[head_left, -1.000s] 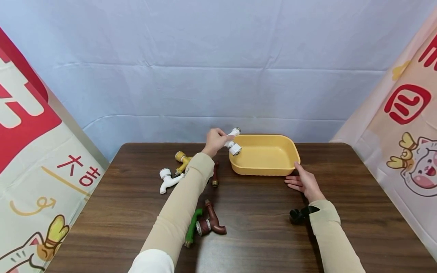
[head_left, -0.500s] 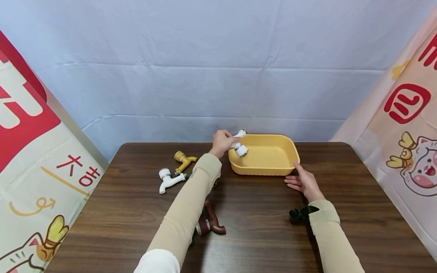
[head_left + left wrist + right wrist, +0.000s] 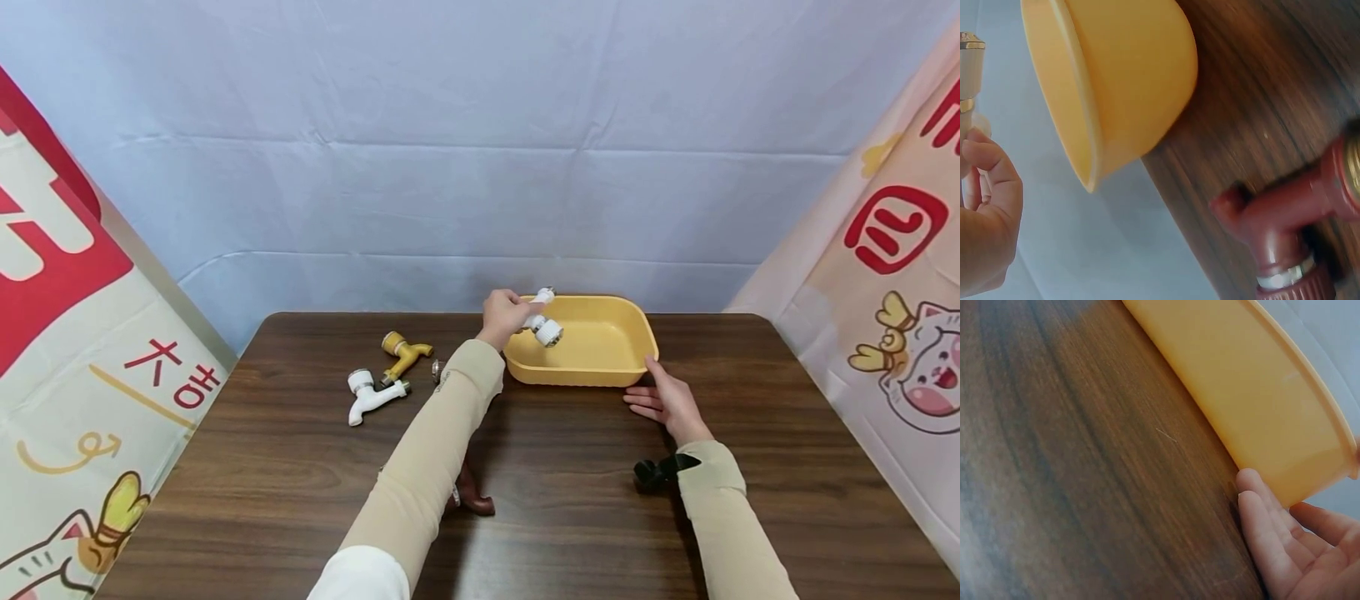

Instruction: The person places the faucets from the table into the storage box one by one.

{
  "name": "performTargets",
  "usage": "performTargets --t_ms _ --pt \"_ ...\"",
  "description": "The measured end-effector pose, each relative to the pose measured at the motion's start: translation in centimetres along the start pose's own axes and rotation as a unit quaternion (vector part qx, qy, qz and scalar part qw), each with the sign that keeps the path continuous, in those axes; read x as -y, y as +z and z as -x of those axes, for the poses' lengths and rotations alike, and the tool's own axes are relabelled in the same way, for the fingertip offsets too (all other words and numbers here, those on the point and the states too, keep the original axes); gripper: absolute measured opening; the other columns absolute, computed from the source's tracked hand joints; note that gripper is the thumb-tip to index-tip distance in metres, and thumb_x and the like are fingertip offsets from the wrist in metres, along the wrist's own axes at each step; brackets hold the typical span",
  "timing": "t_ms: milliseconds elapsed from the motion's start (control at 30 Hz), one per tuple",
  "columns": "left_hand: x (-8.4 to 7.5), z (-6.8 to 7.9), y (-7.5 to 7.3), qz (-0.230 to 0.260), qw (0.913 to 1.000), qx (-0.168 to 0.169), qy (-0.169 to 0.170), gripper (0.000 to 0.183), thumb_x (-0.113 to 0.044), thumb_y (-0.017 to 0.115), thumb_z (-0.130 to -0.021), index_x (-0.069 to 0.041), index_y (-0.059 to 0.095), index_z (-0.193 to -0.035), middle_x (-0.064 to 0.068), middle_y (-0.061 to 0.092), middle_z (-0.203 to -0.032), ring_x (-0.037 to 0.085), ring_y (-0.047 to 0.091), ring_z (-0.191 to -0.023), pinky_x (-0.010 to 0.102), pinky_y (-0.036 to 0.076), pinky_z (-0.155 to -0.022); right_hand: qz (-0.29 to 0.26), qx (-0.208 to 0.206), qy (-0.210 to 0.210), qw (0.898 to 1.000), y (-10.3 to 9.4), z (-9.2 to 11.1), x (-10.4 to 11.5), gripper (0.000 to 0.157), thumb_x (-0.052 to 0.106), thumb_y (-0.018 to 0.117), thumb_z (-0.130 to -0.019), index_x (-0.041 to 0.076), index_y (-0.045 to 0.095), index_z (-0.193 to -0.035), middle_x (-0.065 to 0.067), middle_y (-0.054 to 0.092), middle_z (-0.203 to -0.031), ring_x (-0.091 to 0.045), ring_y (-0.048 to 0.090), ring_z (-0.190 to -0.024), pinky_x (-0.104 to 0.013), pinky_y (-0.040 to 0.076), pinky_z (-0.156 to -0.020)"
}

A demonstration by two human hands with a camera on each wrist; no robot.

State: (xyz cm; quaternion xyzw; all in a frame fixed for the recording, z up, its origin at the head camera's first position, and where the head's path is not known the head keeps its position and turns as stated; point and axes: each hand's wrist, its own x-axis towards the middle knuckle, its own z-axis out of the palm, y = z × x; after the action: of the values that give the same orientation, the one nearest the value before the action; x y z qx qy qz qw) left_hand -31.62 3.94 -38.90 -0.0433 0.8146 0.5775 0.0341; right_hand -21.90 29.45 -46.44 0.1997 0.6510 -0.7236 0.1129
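My left hand (image 3: 504, 318) pinches a white faucet (image 3: 550, 332) with a ribbed white knob and metal-coloured bands. It holds the faucet over the left side of a yellow plastic basin (image 3: 577, 377). In the left wrist view, the faucet (image 3: 969, 69) shows only in part at the left edge, above the fingers. My right hand (image 3: 671, 404) is at the basin's front right corner, thumb against the rim. Its other fingers reach out fairly straight; in the right wrist view their fingertips (image 3: 1249, 480) meet the basin's lower edge.
A yellow faucet (image 3: 407, 357) and another white faucet (image 3: 371, 397) lie left on the wooden table (image 3: 277, 467). Under the left forearm a dark red faucet (image 3: 472, 492) is partly hidden. A light cloth (image 3: 465, 167) hangs behind the table.
My left hand has moved right with the white faucet, from the basin's left rim to over its inside. The left forearm now covers more of the red faucet. The right hand stays put.
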Motion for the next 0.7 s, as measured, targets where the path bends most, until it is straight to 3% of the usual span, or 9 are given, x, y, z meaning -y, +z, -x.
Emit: performTargets --t_ms 367,700 --pt "-0.3 0.2 2.0 -0.013 0.9998 0.014 -0.001 0.024 -0.02 0.077 -0.075 -0.003 0.06 -0.072 0.006 0.059 -0.08 0.014 0.054 -0.061 0.028 0.051 -0.055 -0.002 -0.006 0.001 1.0 -0.1 -0.2 -0.1 0.088 0.057 0.048 -0.086 0.005 0.012 -0.147 -0.001 0.066 -0.076 -0.014 0.067 -0.071 -0.03 0.053 -0.071" --pt "0.1 0.0 2.3 0.033 0.9979 0.017 -0.054 0.026 -0.016 0.077 -0.075 0.002 0.062 -0.084 0.01 0.057 -0.081 0.016 0.055 -0.062 0.038 0.054 -0.066 -0.003 -0.004 0.0 1.0 -0.1 -0.3 -0.2 0.086 0.055 0.048 -0.088 0.005 0.012 -0.147 0.0 0.066 -0.075 -0.013 0.067 -0.07 -0.029 0.054 -0.069"
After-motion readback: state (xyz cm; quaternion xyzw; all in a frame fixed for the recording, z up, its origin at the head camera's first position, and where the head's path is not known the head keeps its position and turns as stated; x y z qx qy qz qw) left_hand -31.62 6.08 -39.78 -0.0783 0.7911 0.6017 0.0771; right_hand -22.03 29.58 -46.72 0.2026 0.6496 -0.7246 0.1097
